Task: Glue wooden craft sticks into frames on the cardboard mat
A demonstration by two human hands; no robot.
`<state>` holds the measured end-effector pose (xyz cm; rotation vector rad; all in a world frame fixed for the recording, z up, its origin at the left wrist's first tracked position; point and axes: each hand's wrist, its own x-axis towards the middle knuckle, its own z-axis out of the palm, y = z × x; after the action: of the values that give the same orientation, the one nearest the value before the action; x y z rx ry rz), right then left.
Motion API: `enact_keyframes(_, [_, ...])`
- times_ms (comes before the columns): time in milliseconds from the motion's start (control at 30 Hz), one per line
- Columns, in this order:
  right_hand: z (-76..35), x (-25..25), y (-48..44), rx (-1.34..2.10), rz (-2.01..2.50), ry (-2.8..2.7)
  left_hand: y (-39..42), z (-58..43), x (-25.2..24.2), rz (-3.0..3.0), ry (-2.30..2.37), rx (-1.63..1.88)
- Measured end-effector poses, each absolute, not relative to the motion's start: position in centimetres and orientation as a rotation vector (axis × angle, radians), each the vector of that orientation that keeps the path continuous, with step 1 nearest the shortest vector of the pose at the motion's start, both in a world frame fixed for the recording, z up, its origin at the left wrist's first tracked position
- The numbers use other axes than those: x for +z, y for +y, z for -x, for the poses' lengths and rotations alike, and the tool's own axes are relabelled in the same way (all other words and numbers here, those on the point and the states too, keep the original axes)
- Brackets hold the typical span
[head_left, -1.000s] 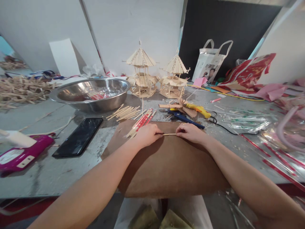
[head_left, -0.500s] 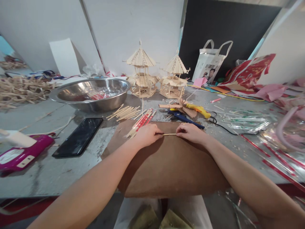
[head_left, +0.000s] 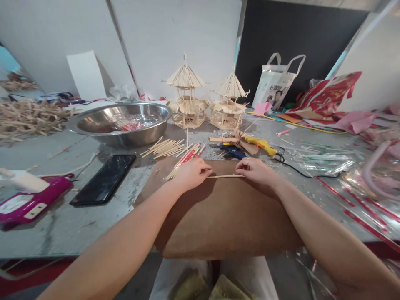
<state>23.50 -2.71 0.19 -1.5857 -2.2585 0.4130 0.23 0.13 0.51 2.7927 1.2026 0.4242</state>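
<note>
A thin wooden stick (head_left: 225, 176) lies crosswise on a brown cardboard sheet (head_left: 225, 221). My left hand (head_left: 191, 172) pinches its left end with closed fingers. My right hand (head_left: 256, 170) pinches its right end, fingers curled. Just behind my left hand lie red-and-white wrapped chopsticks (head_left: 186, 158) and a pile of bare wooden sticks (head_left: 164, 147). Behind my right hand lie a blue tool (head_left: 233, 152) and a yellow glue gun (head_left: 261, 144).
Two stick-built pagoda models (head_left: 186, 98) (head_left: 229, 101) stand at the back. A steel bowl (head_left: 120, 124), a black phone (head_left: 103, 179), a pink device (head_left: 28, 202) and a heap of sticks (head_left: 28, 118) are to the left. Plastic wrappers (head_left: 321, 160), a bag (head_left: 276, 81) and red papers (head_left: 328, 93) are to the right.
My hands have drawn slightly apart along the stick, so more of it shows between them. My right hand shifted a little up and right.
</note>
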Motion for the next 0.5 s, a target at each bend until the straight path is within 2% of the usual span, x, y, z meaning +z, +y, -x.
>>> enact_keyframes(133, [-23.89, -0.1, -2.53, 0.427, 1.559, -2.286, 0.09, -0.16, 0.61, -2.794, 1.154, 0.3])
enact_keyframes(500, [-24.25, 0.19, -2.43, 0.449, 1.474, -2.44, 0.17, 0.16, 0.86, -2.806, 1.067, 0.271])
